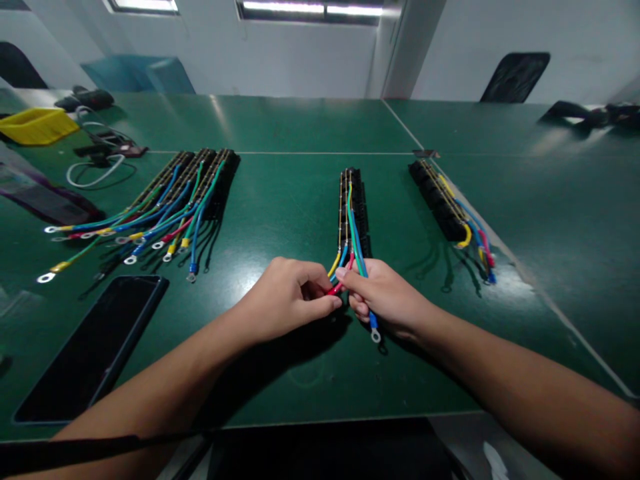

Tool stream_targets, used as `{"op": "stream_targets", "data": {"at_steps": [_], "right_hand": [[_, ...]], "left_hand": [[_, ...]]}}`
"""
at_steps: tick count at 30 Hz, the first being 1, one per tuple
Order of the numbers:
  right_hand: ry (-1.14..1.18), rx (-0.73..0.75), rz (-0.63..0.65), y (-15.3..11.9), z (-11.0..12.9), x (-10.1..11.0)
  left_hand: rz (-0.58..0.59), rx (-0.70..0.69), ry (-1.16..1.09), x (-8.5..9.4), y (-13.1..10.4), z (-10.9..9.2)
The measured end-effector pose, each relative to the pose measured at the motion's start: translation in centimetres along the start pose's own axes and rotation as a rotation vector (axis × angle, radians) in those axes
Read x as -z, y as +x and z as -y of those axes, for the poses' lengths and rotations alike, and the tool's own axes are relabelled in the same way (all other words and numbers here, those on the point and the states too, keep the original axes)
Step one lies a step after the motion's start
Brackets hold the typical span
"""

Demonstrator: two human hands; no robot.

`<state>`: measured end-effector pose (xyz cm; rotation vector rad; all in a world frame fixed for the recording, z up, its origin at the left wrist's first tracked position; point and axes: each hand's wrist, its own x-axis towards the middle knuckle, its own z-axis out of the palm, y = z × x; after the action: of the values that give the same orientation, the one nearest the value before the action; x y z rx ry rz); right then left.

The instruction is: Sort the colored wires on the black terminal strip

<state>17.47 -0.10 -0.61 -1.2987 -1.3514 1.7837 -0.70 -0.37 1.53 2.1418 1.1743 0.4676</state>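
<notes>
A long black terminal block (343, 207) with metal strips lies lengthwise in front of me. Coloured wires run from it toward me: yellow, blue, red and green. My left hand (295, 293) pinches the red wire (336, 289) near its end, thumb and forefinger closed. Wrapped round the wires beside it is my right hand (383, 293), its thumb lying near the red wire. A blue wire with a ring terminal (375, 335) sticks out below the right hand. The ends of the yellow wire (334, 265) and its neighbour are hidden by my fingers.
Several similar wired blocks (200, 175) lie at the left, their ring-ended wires spread toward me. Another block (440, 200) lies at the right. A phone (95, 347) rests at the near left. Farther back are a yellow bin (40, 127) and a white cable (97, 180).
</notes>
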Motion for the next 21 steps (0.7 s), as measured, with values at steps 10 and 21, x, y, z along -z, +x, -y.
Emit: {"op": "stream_targets", "data": {"at_steps": [10, 21], "right_hand": [[-0.028, -0.003, 0.026, -0.13, 0.60, -0.15], [-0.037, -0.005, 0.027, -0.15, 0.43, -0.04]], "left_hand": [[0.132, 0.067, -0.119, 0.05, -0.29, -0.48], [0.190, 0.121, -0.288, -0.24, -0.08, 0.23]]}}
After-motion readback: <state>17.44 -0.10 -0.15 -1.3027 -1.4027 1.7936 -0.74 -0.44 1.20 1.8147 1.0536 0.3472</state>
